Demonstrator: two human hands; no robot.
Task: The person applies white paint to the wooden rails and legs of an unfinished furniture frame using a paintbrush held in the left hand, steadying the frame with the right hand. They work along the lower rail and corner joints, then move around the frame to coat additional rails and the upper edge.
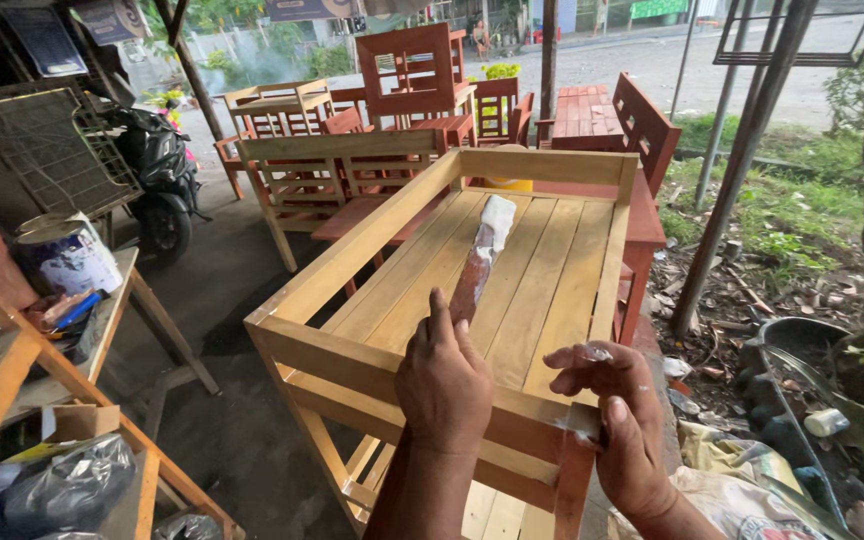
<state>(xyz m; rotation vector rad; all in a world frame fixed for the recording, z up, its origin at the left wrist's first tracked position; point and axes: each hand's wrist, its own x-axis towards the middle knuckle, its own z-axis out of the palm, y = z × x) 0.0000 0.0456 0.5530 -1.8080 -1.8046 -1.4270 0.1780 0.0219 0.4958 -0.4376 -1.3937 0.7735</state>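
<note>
A person's left hand (444,385) is clamped around the handle of a paint brush (479,262), whose reddish-brown stem and pale, paint-clogged head reach forward over the slatted top of an unpainted wooden bench frame (392,240). The right hand (617,425) rests on the frame's near right corner, thumb and fingers pinched together on a small whitish scrap (592,352); what the scrap is cannot be told. The brush head lies just above the frame's middle slats, toward its far rail. Left of the frame stands a wooden work table (117,310) bearing a white paint tin (67,255) and assorted clutter, with a cardboard box (57,425) and grey plastic bags (77,485) on the rack nearer the camera. Farther left of the frame a black motor scooter (157,165) is parked beside a wire grid panel (47,150). Beyond the frame stand more chairs and benches, some bare wood (337,170), others painted red-brown (612,115). Right of the frame, a slanting post (742,160) rises from grass and scattered rubbish
</note>
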